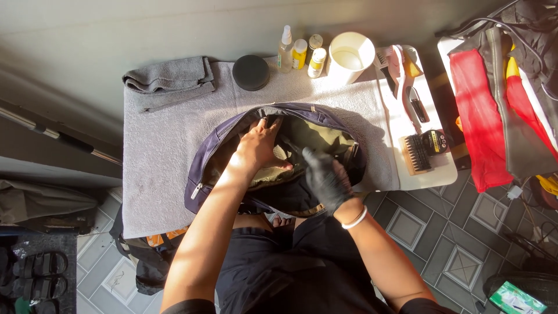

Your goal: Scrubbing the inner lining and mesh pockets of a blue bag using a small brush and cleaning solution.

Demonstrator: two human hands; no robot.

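Observation:
A dark blue bag (216, 145) with an olive lining lies unzipped on a grey towel (154, 174) covering a small table. My left hand (260, 144), bare, reaches inside the bag and presses on the lining near its back rim. My right hand (325, 179) wears a black glove and holds what looks like a small brush (281, 152) by its dark handle, bristle end next to my left hand's fingers. A white band sits on my right wrist.
A folded grey cloth (170, 78), a black round tin (250, 72), three small bottles (299, 53) and a white cup (350, 56) line the table's far edge. Brushes (416, 152) lie at the right. Red and black gear (494, 110) is on the right, sandals (35, 270) on the floor at left.

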